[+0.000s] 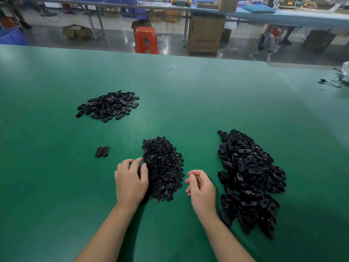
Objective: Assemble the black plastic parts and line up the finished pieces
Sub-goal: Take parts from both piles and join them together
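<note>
A: We are at the picking step, I think. Our left hand (131, 181) lies on the left edge of the small-parts pile (164, 168), and we take this pile as our landmark on the green table (56, 186).

B: Yes. To do it well, we should take only one small part and separate it from its neighbours, because they lie very close and can come up together. Then we take one oval shell from the big heap (249, 178) to the right of the pile, and press the two straight together, not tilted.

A: How do the fingers stand? On the left hand they are bent and spread a little, and the fingertips (144, 166) touch the small parts. We cannot tell if one part is already pinched under them.

B: And our right hand (201, 186) hovers just beside the right edge of the pile, between it and the big heap. Its fingers are loosely curled toward the thumb. We see nothing inside, so we judge that it holds nothing.

A: Where do the finished pieces go?

B: Two finished pieces (102, 151) lie side by side, touching, to the left of the pile. We should put the next one against them in the same direction, so the line stays even. Another heap (108, 105) of oval parts lies far behind and left of the pile; whether those are assembled, we cannot tell.
</note>
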The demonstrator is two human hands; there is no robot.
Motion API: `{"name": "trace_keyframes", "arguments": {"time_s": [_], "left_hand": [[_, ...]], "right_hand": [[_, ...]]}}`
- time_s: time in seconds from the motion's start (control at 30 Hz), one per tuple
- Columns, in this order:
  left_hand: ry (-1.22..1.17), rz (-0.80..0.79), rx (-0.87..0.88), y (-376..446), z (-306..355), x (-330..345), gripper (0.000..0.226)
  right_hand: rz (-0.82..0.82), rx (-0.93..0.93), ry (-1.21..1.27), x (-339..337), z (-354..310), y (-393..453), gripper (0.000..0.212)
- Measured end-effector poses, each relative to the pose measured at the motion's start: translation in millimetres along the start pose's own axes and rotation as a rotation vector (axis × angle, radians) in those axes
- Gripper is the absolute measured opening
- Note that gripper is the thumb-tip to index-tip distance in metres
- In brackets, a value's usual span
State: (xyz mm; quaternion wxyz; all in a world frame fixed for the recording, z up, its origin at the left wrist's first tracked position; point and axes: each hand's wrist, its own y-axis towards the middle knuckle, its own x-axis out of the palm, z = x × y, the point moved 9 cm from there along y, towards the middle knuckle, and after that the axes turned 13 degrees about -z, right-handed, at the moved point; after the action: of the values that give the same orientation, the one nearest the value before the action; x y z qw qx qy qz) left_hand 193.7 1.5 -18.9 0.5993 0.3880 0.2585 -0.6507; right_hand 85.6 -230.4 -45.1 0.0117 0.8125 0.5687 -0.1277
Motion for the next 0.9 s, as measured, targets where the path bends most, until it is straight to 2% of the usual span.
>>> {"name": "trace_keyframes", "arguments": {"time_s": [0.13, 0.3, 0.33, 0.4, 0.47, 0.6, 0.77, 0.9], "left_hand": [[0.032, 0.01, 0.047, -2.1, 1.3, 2.4, 0.038], [0.125, -0.028, 0.15, -1.3, 12.9, 10.5, 0.049], [0.129, -0.031, 0.156, -1.5, 12.8, 11.3, 0.05], [0.135, -0.035, 0.174, -2.1, 12.8, 12.2, 0.051], [0.145, -0.034, 0.207, -3.0, 14.9, 12.9, 0.051], [0.118, -0.044, 0.222, -2.9, 15.8, 13.5, 0.052], [0.064, -0.056, 0.216, -0.9, 13.9, 12.1, 0.051], [0.051, -0.074, 0.21, -0.9, 13.6, 12.4, 0.048]], "right_hand": [[-0.034, -0.003, -0.089, 4.6, -6.3, -0.1, 0.017], [-0.153, -0.019, -0.245, 5.7, -21.2, 1.8, 0.016], [-0.163, -0.043, -0.34, -1.3, -28.6, 4.6, 0.014], [-0.169, -0.092, -0.706, -20.1, -47.4, 14.4, 0.01], [-0.141, -0.086, -1.036, -45.5, -61.2, 28.6, 0.023], [-0.173, 0.058, -1.368, -86.1, -61.4, 52.9, 0.05], [-0.26, 0.151, -1.516, -101.3, -46.8, 67.1, 0.049], [-0.263, 0.123, -1.541, -103.3, -44.5, 70.3, 0.041]]}}
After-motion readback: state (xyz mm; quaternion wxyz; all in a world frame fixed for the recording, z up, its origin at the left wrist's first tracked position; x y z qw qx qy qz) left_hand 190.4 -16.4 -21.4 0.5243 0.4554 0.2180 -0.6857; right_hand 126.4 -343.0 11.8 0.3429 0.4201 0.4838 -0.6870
